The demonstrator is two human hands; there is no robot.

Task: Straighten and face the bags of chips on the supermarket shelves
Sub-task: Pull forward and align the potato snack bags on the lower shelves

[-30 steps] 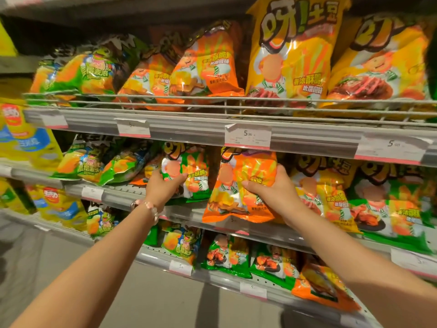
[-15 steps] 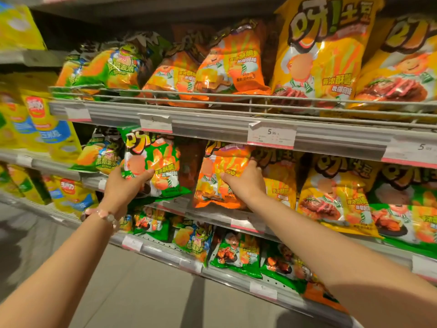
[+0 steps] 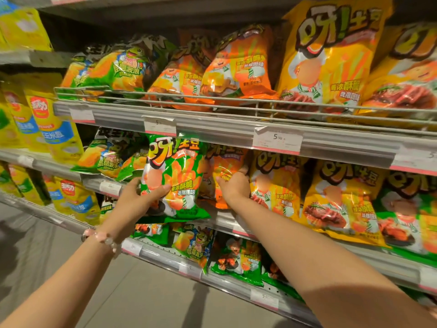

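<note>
Centre of frame, middle shelf (image 3: 236,221): left hand (image 3: 139,200) grips green chip bag (image 3: 176,178) upright at the shelf front. Right hand (image 3: 234,185) grasps orange bag (image 3: 227,165) just beside it, set further back. Yellow bags (image 3: 274,183) stand to the right.

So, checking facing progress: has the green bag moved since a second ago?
Yes. The green bag came forward and up, now overlapping the price tag above.
</note>
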